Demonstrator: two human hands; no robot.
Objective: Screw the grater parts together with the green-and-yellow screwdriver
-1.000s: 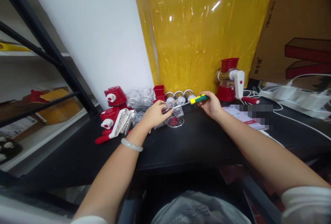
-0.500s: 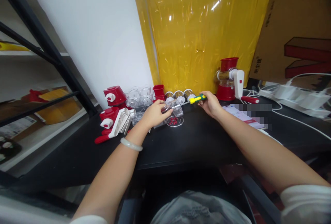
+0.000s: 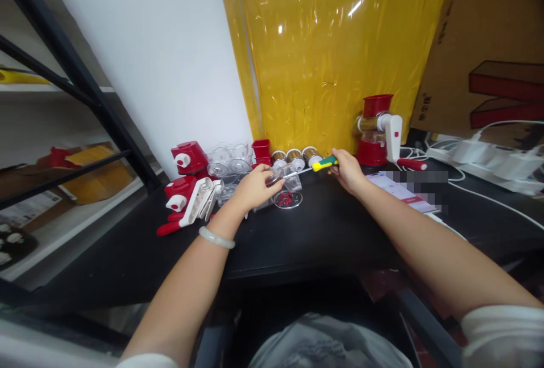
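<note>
Black desk, white wall & yellow plastic sheet behind. Both hands closed, none spread: L hand pinches a clear part btwn thumb & fingers, R hand grips the butt end of a green-and-yellow screwdriver. Prob. L steadies the part while R leaves the shaft free to meet it; exact tip contact too small to tell. Screwdriver's above mid-desk, long axis running crosswise L-R, close to level, handle R, tip pointing L & a bit toward the person. Just below the part: clear disc w/ red bits, prob. there for easy reach. Behind: 3 metal drums in a row, red cup beside. Farther L: clear cups, red housings, white cranks, grouped by kind, seemingly to keep parts sorted. Far R: assembled grater, phone, power strip.
</note>
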